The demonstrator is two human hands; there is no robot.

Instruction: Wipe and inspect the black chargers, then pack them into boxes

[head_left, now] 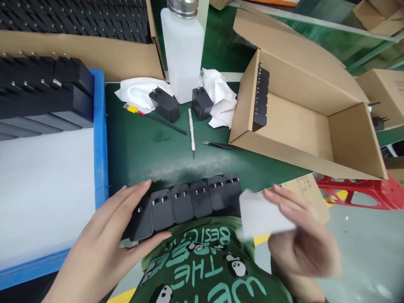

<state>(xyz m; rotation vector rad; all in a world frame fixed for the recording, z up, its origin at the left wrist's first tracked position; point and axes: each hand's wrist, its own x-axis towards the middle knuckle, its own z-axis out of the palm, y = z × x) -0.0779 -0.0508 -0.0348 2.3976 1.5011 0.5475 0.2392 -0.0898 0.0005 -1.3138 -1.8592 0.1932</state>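
A row of several black plug adapters (182,204), metal prongs showing, lies along the table's near edge against the shirt front. My left hand (110,227) is closed round the adapter at the left end, fingers above it and thumb below. To the right of the row, my right hand (304,229) grips a folded white wipe (261,213) between thumb and fingers. The wipe is close to the row's right end; motion blurs it and the hand. Beyond the row lie a white pen-like tool (191,130) and dark tweezers (223,146).
A blue bin (101,139) with adapters stands left. An open cardboard box (296,126) at right holds a row of adapters. A white bottle (183,50), crumpled wipes (217,99), two loose adapters (164,104) and a cable (160,120) occupy the back. A red stool (369,191) is beside the table.
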